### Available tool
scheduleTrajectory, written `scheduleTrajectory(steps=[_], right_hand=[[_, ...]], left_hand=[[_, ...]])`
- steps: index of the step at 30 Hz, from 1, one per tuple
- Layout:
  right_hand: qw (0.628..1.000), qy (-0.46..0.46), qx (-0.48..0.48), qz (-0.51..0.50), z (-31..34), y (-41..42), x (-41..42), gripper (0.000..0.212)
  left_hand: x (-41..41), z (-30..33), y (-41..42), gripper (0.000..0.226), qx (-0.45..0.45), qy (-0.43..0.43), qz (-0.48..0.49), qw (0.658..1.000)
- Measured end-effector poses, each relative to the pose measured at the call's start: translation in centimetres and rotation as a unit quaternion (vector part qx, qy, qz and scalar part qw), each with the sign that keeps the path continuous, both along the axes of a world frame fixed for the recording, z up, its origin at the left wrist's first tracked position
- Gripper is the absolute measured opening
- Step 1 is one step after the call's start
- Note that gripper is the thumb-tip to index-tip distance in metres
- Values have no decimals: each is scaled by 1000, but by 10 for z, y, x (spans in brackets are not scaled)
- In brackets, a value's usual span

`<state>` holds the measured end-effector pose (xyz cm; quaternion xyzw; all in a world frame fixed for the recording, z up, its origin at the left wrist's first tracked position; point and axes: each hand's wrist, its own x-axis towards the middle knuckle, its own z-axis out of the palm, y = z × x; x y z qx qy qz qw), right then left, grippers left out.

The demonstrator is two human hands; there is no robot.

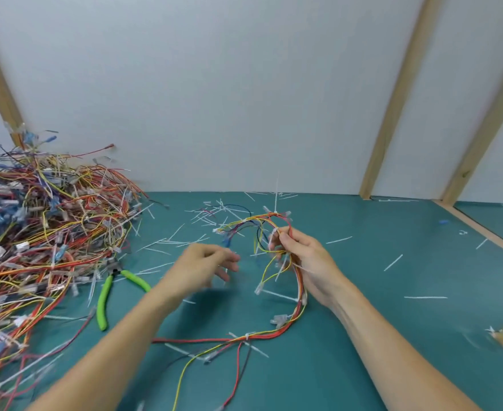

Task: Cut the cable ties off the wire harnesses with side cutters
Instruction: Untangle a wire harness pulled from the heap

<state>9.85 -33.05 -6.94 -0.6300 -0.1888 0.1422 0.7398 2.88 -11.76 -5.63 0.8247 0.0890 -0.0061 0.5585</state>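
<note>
My right hand [300, 256] grips a wire harness [299, 295] of red, orange and yellow wires, lifted above the green table [392, 336]. White cable ties [276, 209] still stick out from the harness loop. The harness tail trails down across the table towards me. My left hand [205, 265] hovers to the left of the harness, blurred, fingers loosely curled and holding nothing. The side cutters [110, 289], with green handles, lie on the table left of my left hand, beside the wire pile.
A big pile of tangled wire harnesses [36, 232] fills the left side of the table. Several cut white tie pieces [392, 262] lie scattered over the surface. A white wall with wooden battens [392, 99] stands behind. A wooden strip [487, 232] runs along the right.
</note>
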Motion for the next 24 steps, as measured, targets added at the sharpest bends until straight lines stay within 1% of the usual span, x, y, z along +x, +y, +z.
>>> scheduleTrajectory(steps=[2,3,5,6,7,10,13,14,15,16,17,18,19,20,21,24], right_hand=[[995,63,56,58,0,-4,-5,14],[992,83,59,76,-1,-6,-6,12],[991,99,8,90,-1,-9,-6,11],[992,95,-40,78,-1,-9,-5,14],[991,84,-93,55,-2,-7,-5,18],[972,33,-233,-23,-2,0,-4,26],[942,-30,-328,-65,0,5,-7,22],[923,-65,-367,-97,0,5,-10,17],[892,-118,-412,-144,-1,5,-12,21],[859,-182,-436,-198,-3,4,-16,32],[845,-251,-412,-231,-3,5,-20,41],[843,-317,-362,-239,-1,6,-23,43],[849,-364,-311,-225,1,9,-27,40],[852,-390,-283,-204,2,13,-29,35],[852,-405,-279,-181,0,16,-29,29],[848,-415,-294,-152,-8,22,-31,15]], left_hand=[[5,-15,-8,22,-100,15,-4,995],[7,-20,-8,23,-160,13,1,987],[8,-25,-3,22,-285,4,7,959],[7,-27,0,21,-333,-8,3,943],[5,-28,4,23,-360,-20,0,933],[-1,-32,8,25,-364,-55,21,929],[-4,-32,7,16,-296,-99,91,946],[-4,-31,7,14,-269,-111,109,950],[-4,-31,6,14,-250,-123,121,953],[-4,-31,6,14,-241,-135,127,953],[-4,-32,6,16,-238,-145,129,952],[-5,-32,5,17,-238,-149,123,952],[-5,-33,3,18,-240,-148,109,953],[-6,-33,2,17,-241,-145,92,955],[-6,-34,1,16,-244,-141,76,956],[-5,-36,-2,17,-258,-123,43,957]])
